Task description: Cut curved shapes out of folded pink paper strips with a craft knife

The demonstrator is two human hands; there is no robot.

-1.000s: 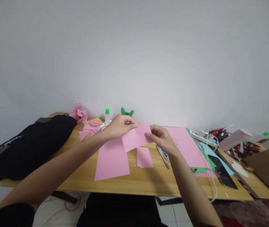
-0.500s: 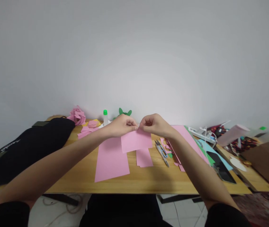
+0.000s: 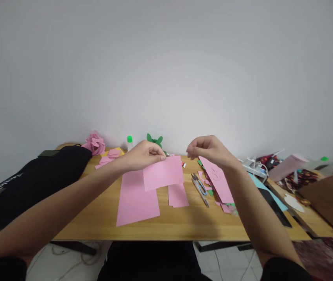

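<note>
My left hand pinches the top edge of a small pink paper sheet, held up over the table. My right hand is raised apart from the sheet, to its right. Its fingers are curled towards the thumb, and nothing shows in them. Beneath the held sheet lies a larger pink sheet, partly covered from view. Next to it are small pink paper pieces. A pair of thread snips and a pen-like tool lie to their right.
Cut pink sheets and green scraps are stacked beside my right forearm. A glue bottle, a pink paper flower and green paper leaves stand near the wall. A black bag is at left, a phone at right.
My right hand has let go of the sheet's edge and moved right and slightly up. My left hand has shifted a little left with the sheet.
</note>
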